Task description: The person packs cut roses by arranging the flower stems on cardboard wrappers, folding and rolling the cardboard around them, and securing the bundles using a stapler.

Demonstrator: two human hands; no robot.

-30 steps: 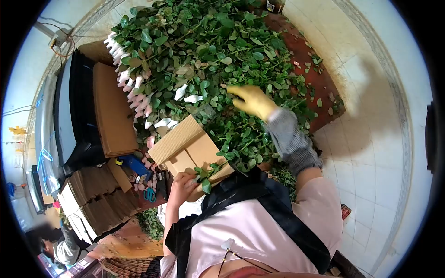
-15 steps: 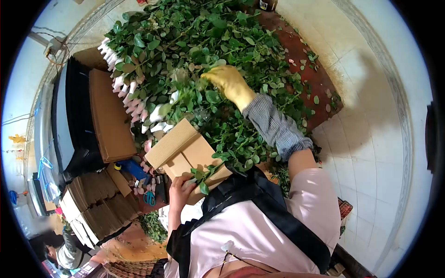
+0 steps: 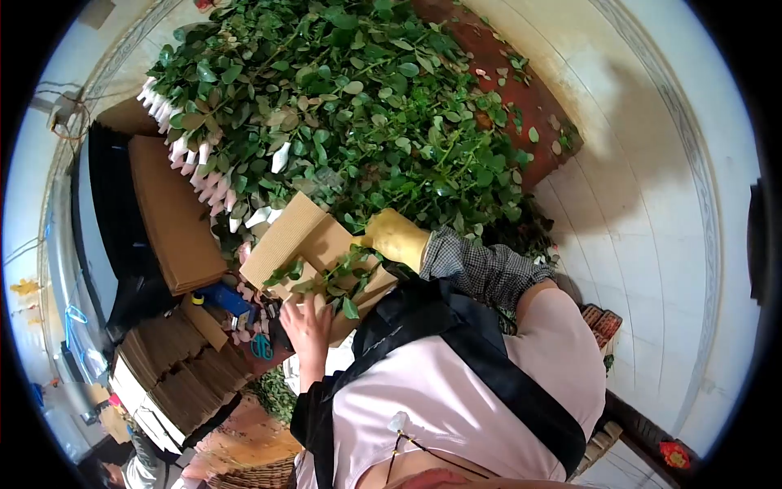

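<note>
My bare left hand [image 3: 308, 328] is at the near left edge of a folded corrugated cardboard sheet [image 3: 287, 236], its fingers bent and a little apart by the leafy stems [image 3: 350, 281] lying on the cardboard. My right hand [image 3: 397, 238], in a yellow glove, is closed at the right side of the cardboard, over the stems' other end. Its fingertips are partly hidden. Beyond both hands spreads a large pile of leafy cut stems [image 3: 350, 106], with white-wrapped heads [image 3: 213, 186] along its left side.
Stacked flat cardboard [image 3: 175, 212] stands at the left, with more folded cardboard [image 3: 179, 367] below it. Blue-handled scissors [image 3: 261, 347] and a blue tool [image 3: 226, 299] lie between. Loose leaves dot the red tabletop [image 3: 521, 106]. A person [image 3: 138, 464] is at the lower left.
My gloved right hand has come down from the pile to the cardboard, and more leafy stems now lie across it. My left hand has shifted slightly and its fingers have loosened.
</note>
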